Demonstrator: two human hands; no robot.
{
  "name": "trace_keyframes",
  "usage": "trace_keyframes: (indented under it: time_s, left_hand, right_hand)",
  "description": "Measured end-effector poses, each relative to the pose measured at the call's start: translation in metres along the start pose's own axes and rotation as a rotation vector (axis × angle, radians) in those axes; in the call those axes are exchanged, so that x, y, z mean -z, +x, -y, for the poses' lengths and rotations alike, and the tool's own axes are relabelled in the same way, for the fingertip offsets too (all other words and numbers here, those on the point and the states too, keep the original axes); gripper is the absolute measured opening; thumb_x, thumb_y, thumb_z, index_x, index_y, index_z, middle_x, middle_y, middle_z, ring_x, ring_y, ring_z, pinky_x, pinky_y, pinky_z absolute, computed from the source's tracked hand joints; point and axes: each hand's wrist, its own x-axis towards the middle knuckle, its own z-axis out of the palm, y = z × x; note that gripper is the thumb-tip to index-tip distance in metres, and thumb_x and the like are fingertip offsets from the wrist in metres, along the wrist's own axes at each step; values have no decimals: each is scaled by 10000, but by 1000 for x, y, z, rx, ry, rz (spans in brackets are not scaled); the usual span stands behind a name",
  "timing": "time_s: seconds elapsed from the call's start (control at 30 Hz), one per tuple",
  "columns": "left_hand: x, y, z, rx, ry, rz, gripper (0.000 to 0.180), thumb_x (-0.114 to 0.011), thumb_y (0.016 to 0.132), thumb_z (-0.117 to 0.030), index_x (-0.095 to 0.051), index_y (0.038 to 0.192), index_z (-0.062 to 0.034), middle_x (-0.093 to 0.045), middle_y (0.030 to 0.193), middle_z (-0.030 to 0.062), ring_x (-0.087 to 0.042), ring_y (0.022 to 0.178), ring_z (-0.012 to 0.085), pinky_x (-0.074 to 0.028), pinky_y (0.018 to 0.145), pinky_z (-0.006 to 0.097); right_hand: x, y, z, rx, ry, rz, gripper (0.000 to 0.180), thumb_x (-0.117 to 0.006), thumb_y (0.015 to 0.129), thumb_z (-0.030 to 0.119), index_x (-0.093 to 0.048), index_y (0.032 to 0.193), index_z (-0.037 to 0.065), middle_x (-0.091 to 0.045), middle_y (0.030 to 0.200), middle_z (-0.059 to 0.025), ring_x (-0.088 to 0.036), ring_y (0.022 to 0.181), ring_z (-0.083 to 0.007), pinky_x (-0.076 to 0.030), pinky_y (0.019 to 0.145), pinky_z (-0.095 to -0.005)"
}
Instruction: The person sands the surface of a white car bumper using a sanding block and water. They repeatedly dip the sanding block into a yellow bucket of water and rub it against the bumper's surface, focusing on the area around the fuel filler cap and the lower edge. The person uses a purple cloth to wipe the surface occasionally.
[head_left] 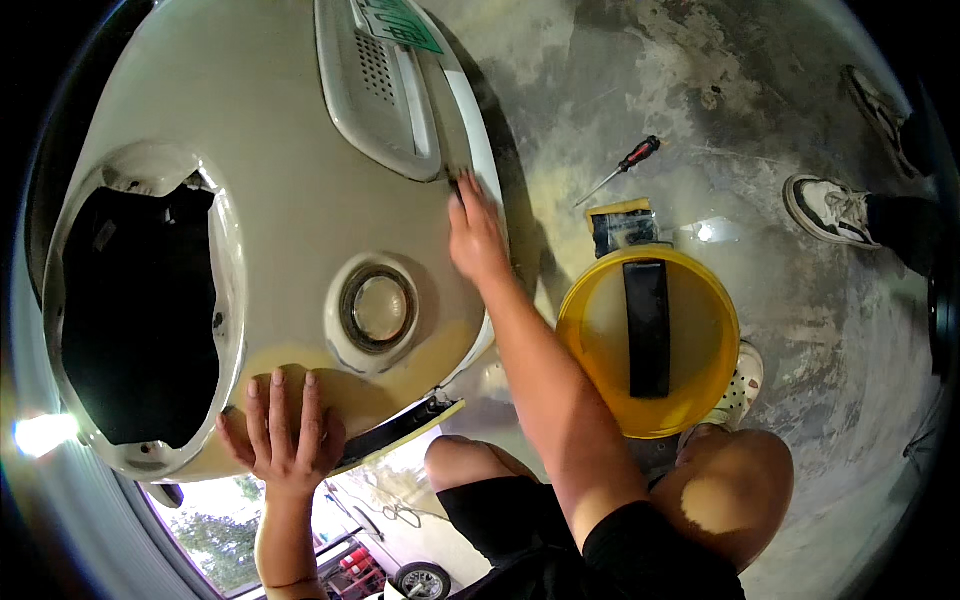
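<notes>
A car's front bumper (290,230), beige with duller sanded-looking patches, fills the left half of the view. My left hand (285,435) lies flat on its near end, fingers spread, between the large dark headlight opening (140,310) and the round fog lamp (380,308). My right arm reaches forward. At its end, my right hand (477,235) presses on the bumper's right edge, beside the lower grille (385,90), its fingers held close together. A small dark piece (455,188) shows at those fingertips; most of it is hidden under them.
A yellow bucket (600,400) of cloudy water stands right of my forearm, with a black bar-shaped block (648,330) across it. Beyond it lie a dark sheet with a yellow pad (622,228) and a screwdriver (620,170). Another person's shoe (832,210) is at the right.
</notes>
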Motion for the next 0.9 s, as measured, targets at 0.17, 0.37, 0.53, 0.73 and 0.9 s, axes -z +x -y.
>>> trace_keyframes:
  time_s: [0.17,0.37,0.53,0.73,0.9]
  left_hand:
    - [1,-4,3,-30,11,19,426,-639,922,-374,-727,1308,-216,-651,1420,105,-544,1394,336,-194,1222,669]
    - [2,-3,4,-63,4,0,399,-609,955,-361,-727,1289,-177,-652,1405,142,-528,1398,362,-195,1233,642]
    - [0,-8,5,-54,19,40,403,-577,958,-391,-736,1276,-201,-647,1413,128,-515,1410,355,-178,1219,680]
    - [1,-11,7,-63,22,20,425,-571,954,-397,-720,1303,-207,-625,1439,134,-501,1415,370,-173,1212,696]
    - [-5,-3,2,-13,57,50,479,-506,993,-456,-704,1345,-198,-583,1469,194,-454,1442,425,-158,1230,665]
  right_hand:
    - [-8,1,0,-55,92,-2,532,-399,1115,277,-412,1541,-42,-356,1637,-258,-318,1532,-410,-203,1262,-537]
    - [-4,1,-3,-49,29,15,521,-406,1114,254,-405,1546,-37,-367,1629,-262,-319,1534,-408,-217,1256,-555]
    - [6,15,-14,-37,-17,98,515,-430,1100,230,-407,1561,2,-397,1625,-225,-338,1533,-378,-206,1256,-565]
    - [1,17,-10,-53,18,69,507,-408,1118,282,-426,1564,42,-395,1635,-198,-343,1533,-358,-172,1268,-547]
    - [9,76,-30,53,-30,90,521,-466,1091,228,-407,1561,11,-398,1619,-234,-340,1528,-376,-208,1250,-574]
